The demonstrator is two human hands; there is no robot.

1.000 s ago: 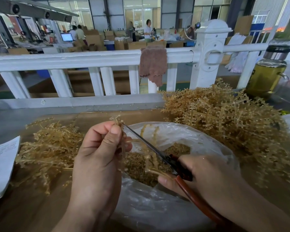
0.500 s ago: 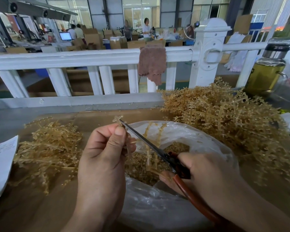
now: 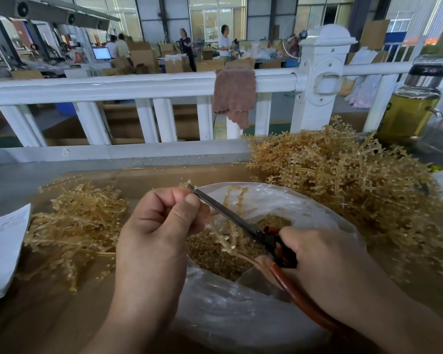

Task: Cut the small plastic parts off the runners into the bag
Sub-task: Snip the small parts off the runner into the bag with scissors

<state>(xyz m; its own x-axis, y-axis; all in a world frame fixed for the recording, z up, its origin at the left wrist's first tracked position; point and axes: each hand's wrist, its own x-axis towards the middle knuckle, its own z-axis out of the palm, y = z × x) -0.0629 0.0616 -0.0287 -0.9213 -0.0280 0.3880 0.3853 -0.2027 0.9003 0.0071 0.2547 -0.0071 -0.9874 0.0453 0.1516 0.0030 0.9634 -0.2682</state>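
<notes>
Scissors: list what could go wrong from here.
1. The scissors tip sits right against the fingertips of the left hand, which pinches the runner. A snip there could nick them.
2. That tip is over the bag only at its far rim, so whatever it cuts may drop outside.

Amber runners (image 3: pixel 343 180), clear bag (image 3: pixel 241 302), scissors (image 3: pixel 241 221) dark blades and red-brown handles, white railing (image 3: pixel 113 88), dusty-pink cloth (image 3: pixel 234 95), yellow-green bottle (image 3: pixel 409 111), brown surface (image 3: pixel 49 315)
</notes>
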